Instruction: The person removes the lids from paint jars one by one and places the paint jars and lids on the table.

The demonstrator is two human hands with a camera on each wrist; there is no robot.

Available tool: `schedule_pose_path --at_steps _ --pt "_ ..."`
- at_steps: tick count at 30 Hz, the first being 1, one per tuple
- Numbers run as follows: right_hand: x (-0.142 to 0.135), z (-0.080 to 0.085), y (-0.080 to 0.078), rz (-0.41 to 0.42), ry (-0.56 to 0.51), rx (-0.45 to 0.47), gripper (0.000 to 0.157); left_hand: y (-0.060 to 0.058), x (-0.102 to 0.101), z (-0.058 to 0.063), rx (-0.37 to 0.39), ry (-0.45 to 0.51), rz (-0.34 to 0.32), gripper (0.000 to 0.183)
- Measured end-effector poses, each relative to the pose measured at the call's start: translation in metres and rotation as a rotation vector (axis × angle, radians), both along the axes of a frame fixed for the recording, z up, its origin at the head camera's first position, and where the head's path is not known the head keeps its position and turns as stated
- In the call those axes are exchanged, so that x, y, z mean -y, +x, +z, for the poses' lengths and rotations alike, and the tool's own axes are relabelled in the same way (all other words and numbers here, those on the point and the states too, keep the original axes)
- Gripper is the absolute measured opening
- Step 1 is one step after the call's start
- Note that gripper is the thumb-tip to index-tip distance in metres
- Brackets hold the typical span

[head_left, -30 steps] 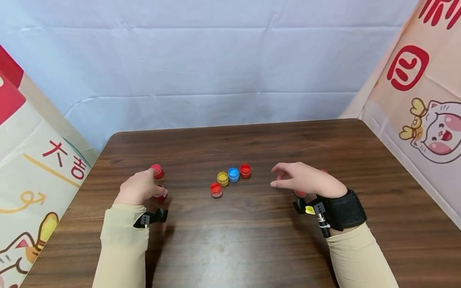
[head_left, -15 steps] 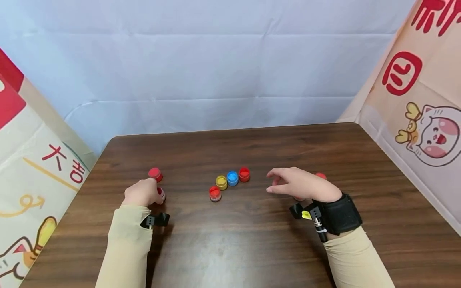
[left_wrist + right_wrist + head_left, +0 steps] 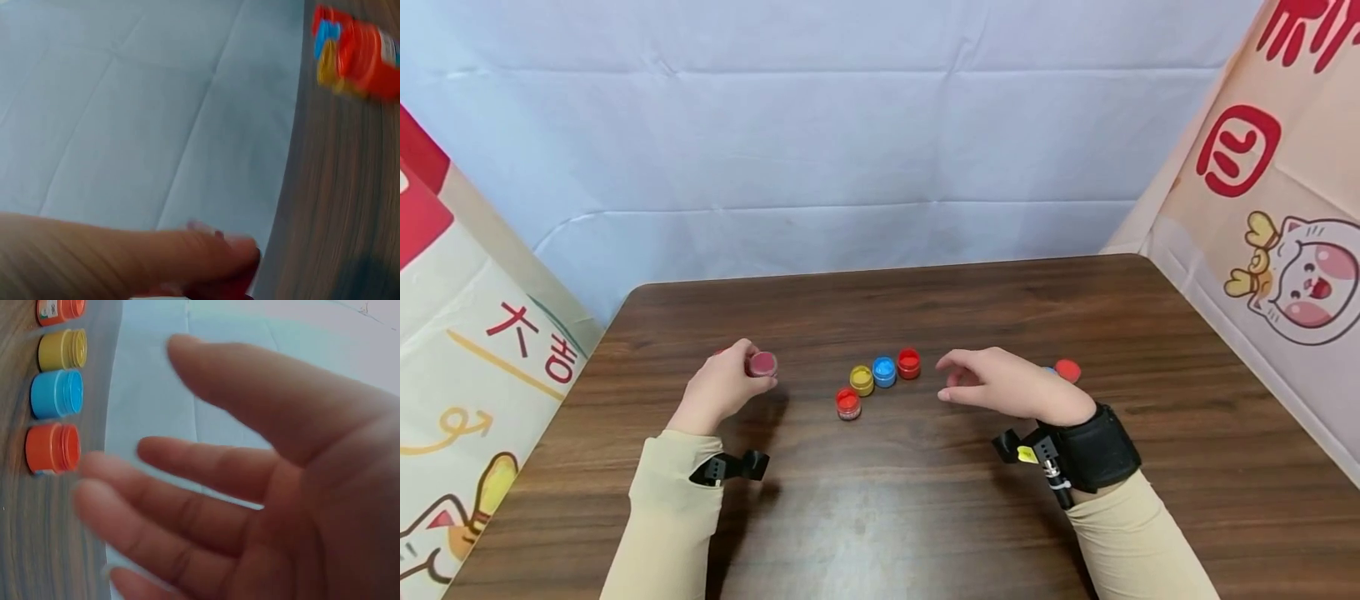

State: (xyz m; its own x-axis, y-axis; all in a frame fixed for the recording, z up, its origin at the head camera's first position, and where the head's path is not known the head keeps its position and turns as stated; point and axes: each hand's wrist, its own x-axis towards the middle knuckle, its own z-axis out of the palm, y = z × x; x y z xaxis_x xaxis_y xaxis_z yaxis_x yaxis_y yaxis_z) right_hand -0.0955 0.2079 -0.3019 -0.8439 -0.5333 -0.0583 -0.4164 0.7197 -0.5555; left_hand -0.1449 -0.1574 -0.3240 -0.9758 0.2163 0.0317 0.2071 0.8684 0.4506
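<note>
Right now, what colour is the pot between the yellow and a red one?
Blue: the pot shows best in the right wrist view.

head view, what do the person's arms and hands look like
Left hand and right hand are ungloved. The left sleeve and right sleeve are plain cream. A black wristband carries the right wrist camera with a yellow tag. The left wrist camera is black.

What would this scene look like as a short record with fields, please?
Left hand: pinches dark red item
Right hand: holds nothing, loosely curved
Open jars, left to right in head view: near red jar, yellow jar, blue jar, far red jar
Right of right hand: red item, blue item mostly hidden
Surface: brown table
Backdrop: pale cloth
</note>
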Motion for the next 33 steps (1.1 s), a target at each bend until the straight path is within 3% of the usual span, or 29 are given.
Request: schedule_pose_path --at_steps 5,11,18,25,33 --pt "0.009 -0.004 0.0 -0.02 -0.085 -0.087 0.037 0.008 -0.022 0.004 -0.091 0.142 -0.063 0.036" --pt "0.023 -0.002 0.006 -0.033 -0.177 -0.188 0.031 0.031 -0.064 0.011 -0.209 0.301 -0.174 0.04" --pt "0.039 -0.001 0.013 0.005 -0.26 -0.232 0.042 0.048 -0.1 0.001 -0.269 0.376 -0.326 0.039" --pt "0.051 -0.007 0.016 0.052 -0.234 -0.265 0.043 0.054 -0.109 -0.01 -0.325 0.355 -0.357 0.038" --pt "0.055 -0.009 0.014 -0.041 -0.265 -0.271 0.034 0.058 -0.118 -0.011 -0.444 0.295 -0.332 0.044"
